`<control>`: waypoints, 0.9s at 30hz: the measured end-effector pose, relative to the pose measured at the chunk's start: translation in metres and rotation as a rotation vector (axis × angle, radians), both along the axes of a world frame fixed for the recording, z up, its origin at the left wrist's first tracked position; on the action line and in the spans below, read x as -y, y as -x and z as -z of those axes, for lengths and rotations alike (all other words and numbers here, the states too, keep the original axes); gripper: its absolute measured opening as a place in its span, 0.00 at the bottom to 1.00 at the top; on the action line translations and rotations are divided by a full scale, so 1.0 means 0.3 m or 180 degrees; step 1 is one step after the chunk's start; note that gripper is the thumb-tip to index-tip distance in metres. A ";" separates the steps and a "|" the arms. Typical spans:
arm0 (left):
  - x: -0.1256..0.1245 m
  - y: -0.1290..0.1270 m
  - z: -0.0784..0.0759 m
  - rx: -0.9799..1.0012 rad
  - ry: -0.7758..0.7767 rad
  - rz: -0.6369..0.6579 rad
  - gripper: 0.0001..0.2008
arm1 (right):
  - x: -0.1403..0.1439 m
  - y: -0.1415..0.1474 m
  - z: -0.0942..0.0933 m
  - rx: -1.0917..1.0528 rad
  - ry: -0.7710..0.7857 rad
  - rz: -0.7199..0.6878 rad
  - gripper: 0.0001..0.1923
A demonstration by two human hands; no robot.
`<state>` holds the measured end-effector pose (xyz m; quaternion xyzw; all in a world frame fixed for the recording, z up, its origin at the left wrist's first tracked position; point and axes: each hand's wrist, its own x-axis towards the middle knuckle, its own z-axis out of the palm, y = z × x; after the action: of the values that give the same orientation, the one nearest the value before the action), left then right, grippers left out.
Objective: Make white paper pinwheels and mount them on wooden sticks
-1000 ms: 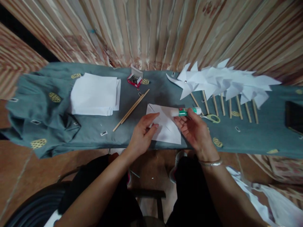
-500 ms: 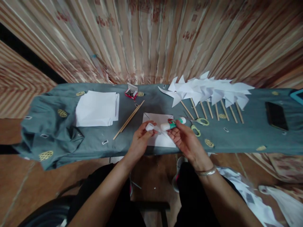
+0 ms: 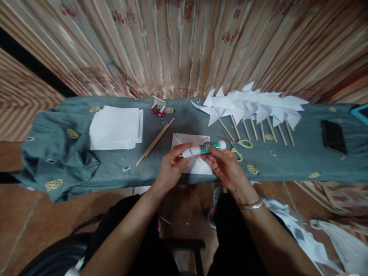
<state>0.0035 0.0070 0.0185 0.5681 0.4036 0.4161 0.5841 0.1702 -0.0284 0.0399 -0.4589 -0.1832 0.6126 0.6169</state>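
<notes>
My right hand is closed around a green and white glue stick, held level above the table. At the tube's left end, my left hand pinches its white cap, which meets the tube. Beneath both hands lies a square white paper with diagonal lines, partly covered by the fingers. Just right of my right hand are scissors with light green handles, lying on the cloth.
Paper pinwheels on wooden sticks lie overlapped at the back right. Toward the left are stacked white paper, loose wooden sticks and a small red box of pins. A dark phone rests far right on the green cloth.
My hands have come together, and the cap, earlier apart from the glue stick, now meets its left end. The view has shifted slightly.
</notes>
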 end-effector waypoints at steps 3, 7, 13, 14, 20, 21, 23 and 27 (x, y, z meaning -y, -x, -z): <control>0.003 0.003 0.000 -0.0087 -0.0150 0.0018 0.20 | 0.001 0.005 -0.004 0.0090 0.0015 -0.0019 0.14; 0.008 0.008 0.003 -0.0321 -0.0380 0.0058 0.21 | 0.000 0.014 -0.005 0.0259 0.0004 -0.0019 0.15; 0.010 0.030 0.001 -0.0743 -0.0735 0.0099 0.22 | -0.001 0.045 0.015 0.0299 0.0077 -0.0119 0.15; 0.011 0.034 -0.001 -0.0770 -0.0757 0.0089 0.22 | -0.002 0.052 0.020 0.0278 0.0097 -0.0118 0.15; 0.013 0.047 0.009 -0.0644 -0.0697 0.0014 0.14 | -0.006 0.085 0.030 0.0282 0.0190 -0.0269 0.17; 0.005 0.055 0.014 -0.0620 -0.0647 -0.0056 0.14 | -0.006 0.084 0.028 0.0339 0.0204 -0.0278 0.17; -0.022 0.086 0.023 -0.0647 -0.0535 -0.0286 0.15 | -0.006 0.075 0.023 0.0480 0.0226 -0.0246 0.18; -0.111 0.206 0.024 -0.1028 -0.0570 -0.1183 0.19 | -0.010 0.022 0.029 0.0916 0.0147 -0.0170 0.22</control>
<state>-0.0582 0.0403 0.0114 0.5927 0.5507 0.4543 0.3729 0.1635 -0.0254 0.0311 -0.5511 -0.2678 0.5607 0.5570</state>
